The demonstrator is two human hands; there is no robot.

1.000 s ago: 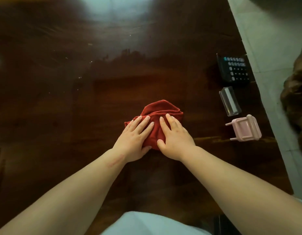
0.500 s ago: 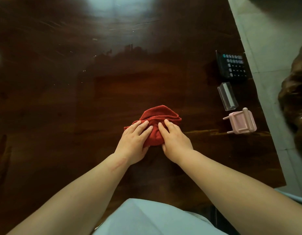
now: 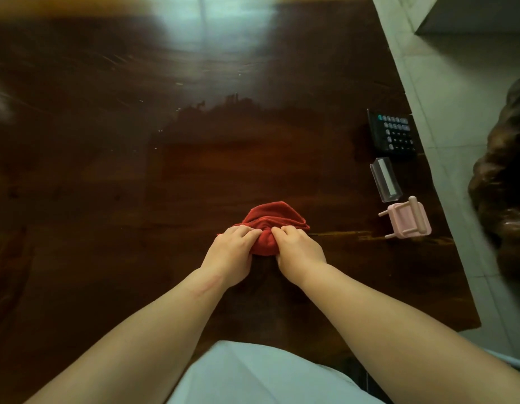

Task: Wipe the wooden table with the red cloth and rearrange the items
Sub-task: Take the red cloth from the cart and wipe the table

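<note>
The step in hand seems to be the wiping; both hands grasp the bunched red cloth (image 3: pixel 267 225) near the middle of the dark glossy wooden table (image 3: pixel 107 170); the left hand (image 3: pixel 231 255) and the right hand (image 3: pixel 301 252) curl their fingers into its folds. The next move probably calls for spreading it flat; the black calculator (image 3: pixel 394 135), the clear plastic holder (image 3: pixel 385 179) and the small pink toy chair (image 3: pixel 408 221) wait at the right edge.

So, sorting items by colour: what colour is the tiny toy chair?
Pale pink; the small plastic toy chair shows best in the head view.
</note>
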